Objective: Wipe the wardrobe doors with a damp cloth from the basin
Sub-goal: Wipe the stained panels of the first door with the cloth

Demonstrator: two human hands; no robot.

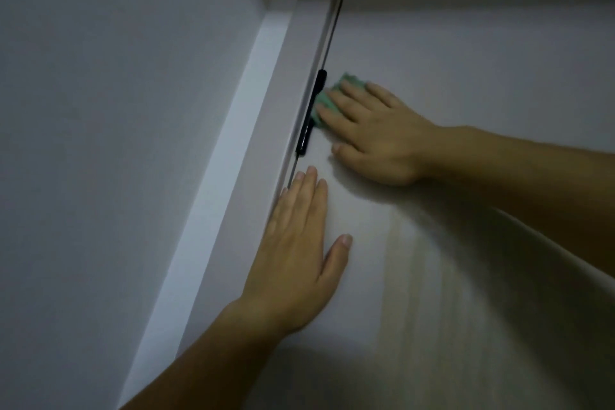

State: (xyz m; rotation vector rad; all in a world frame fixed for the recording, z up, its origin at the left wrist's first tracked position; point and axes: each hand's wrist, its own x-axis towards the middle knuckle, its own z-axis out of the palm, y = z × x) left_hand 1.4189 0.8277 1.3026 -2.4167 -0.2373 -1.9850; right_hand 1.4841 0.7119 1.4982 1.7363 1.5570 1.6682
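Observation:
A white door panel [466, 76] fills the right half of the view. My right hand [376, 133] lies flat on it with straight fingers, pressing a green cloth [332, 93] against the panel near its left edge. Most of the cloth is hidden under the fingers. My left hand [299, 243] rests flat on the door lower down, fingers straight and together, thumb spread to the right. It holds nothing.
A black hinge [311, 113] runs along the door's left edge, touching the cloth. A white frame [253, 143] borders the door on the left and top. A plain grey wall [116, 143] stands to the left.

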